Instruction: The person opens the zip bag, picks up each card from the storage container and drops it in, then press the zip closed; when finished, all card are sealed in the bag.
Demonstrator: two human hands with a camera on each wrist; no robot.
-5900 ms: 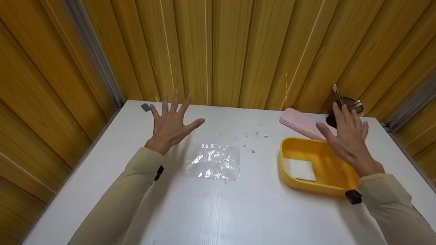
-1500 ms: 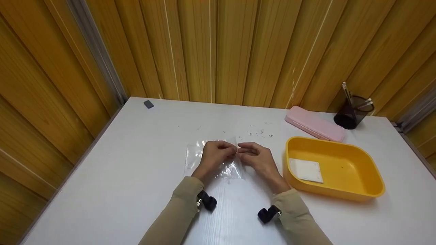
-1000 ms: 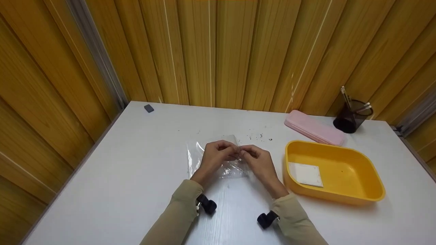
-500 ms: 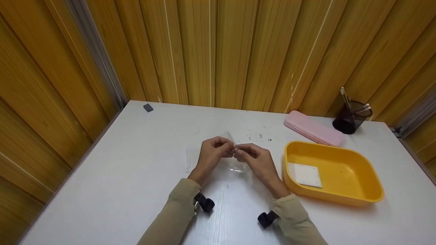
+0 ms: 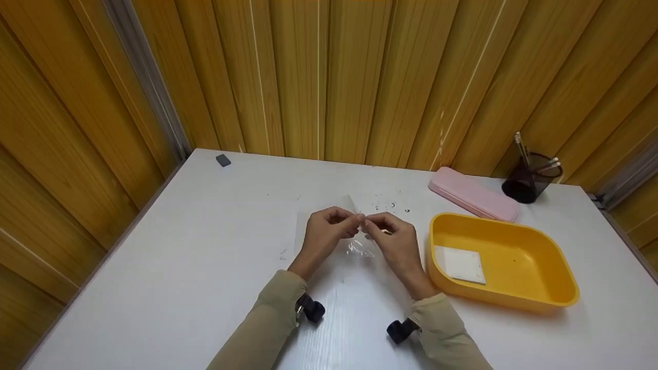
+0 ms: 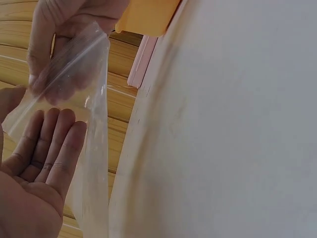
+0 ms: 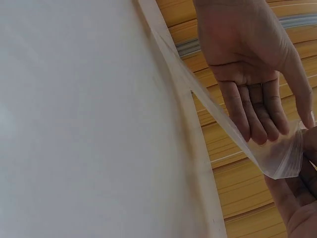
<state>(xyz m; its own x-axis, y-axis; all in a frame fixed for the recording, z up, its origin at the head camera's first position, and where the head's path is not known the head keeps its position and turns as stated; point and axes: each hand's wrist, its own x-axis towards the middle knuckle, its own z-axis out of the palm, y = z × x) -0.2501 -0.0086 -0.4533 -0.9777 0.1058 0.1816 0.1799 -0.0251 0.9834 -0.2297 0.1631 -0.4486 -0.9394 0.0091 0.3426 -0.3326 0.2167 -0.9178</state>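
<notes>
Both hands hold the clear zip bag (image 5: pixel 354 241) just above the white table (image 5: pixel 205 267), left of the yellow tray (image 5: pixel 514 293). The left hand (image 5: pixel 324 236) and right hand (image 5: pixel 396 244) each pinch its top edge with curled fingers, meeting at one corner. To part the mouth cleanly (the film is slippery), I judge each pinch should take only one layer, pulling gently apart.

Even overhead light, soft glare on bench (image 5: pixel 205 267); head view sharp, edges warped; wrist views soft, washed out.
</notes>
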